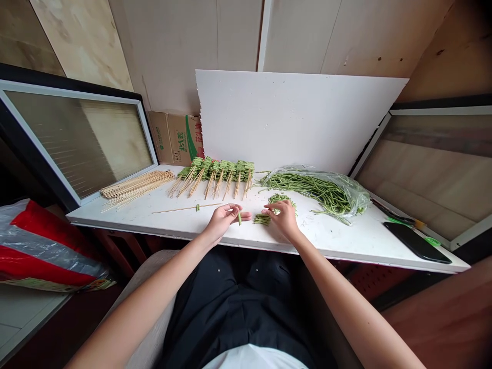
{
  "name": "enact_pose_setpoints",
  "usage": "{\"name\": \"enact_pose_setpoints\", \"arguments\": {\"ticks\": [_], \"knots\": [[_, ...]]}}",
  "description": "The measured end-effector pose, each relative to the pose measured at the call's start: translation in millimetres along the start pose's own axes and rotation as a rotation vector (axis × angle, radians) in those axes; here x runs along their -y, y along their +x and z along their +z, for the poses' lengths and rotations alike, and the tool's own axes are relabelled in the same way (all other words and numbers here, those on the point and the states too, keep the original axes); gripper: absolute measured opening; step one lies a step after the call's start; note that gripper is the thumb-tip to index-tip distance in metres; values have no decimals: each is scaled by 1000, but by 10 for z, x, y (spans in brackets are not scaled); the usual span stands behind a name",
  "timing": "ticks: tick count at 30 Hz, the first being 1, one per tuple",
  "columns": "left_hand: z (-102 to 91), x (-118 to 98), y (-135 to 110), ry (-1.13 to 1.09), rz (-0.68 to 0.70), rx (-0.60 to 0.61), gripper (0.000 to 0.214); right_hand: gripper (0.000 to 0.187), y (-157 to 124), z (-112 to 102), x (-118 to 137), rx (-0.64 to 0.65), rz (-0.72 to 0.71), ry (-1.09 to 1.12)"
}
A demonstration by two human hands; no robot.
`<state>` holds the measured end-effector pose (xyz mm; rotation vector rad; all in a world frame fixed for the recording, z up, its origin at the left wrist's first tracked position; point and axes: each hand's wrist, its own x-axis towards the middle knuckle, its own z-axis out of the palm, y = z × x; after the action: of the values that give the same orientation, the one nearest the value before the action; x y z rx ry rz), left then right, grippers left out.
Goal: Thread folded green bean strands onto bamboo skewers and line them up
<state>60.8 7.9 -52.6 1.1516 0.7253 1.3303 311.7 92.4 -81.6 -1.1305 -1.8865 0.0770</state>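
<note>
My left hand (223, 221) is raised over the front of the white table, pinching a short piece of green bean (239, 219) between thumb and fingers. Left of it, a thin bamboo skewer (172, 210) lies nearly level, with short bean pieces (197, 207) on it. Its right end comes close to my left hand; contact there is unclear. My right hand (283, 218) hovers with curled fingers, thumb slightly apart from the forefinger, nothing visible between them. Just beside its thumb is a small row of cut bean pieces (261, 220). A heap of cut beans (280, 198) sits behind, partly covered by this hand.
Loose skewers (138, 188) lie at the left. Several filled bean skewers (221, 171) are stacked at the back, near a cardboard box (175, 138). Long beans (319, 187) spill from a clear plastic bag (357, 197). A black phone (415, 242) rests at the right edge.
</note>
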Motion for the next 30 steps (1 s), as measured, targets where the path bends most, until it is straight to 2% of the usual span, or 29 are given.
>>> {"name": "enact_pose_setpoints", "arguments": {"ticks": [4,6,10,15,20,24,27,30], "knots": [[-29,19,8,0,-8,14,46,21,-44,34,-32,84,-50,-131],[-60,47,27,35,-5,-25,43,26,-50,33,-36,119,-75,-148],[-149,122,86,27,-5,-107,43,39,-46,27,-50,135,-94,-133],[-218,178,141,-93,-28,-131,39,50,-20,0,9,126,-136,-95],[-234,181,155,-163,-50,-155,34,36,14,-134,378,176,-219,114],[-209,192,143,-162,-66,-156,30,55,-29,-170,737,191,-386,252],[-163,198,129,-167,-66,-143,29,36,-75,-126,846,120,-460,218],[-115,170,105,-183,-74,-132,29,18,-93,-99,826,43,-497,153]]}}
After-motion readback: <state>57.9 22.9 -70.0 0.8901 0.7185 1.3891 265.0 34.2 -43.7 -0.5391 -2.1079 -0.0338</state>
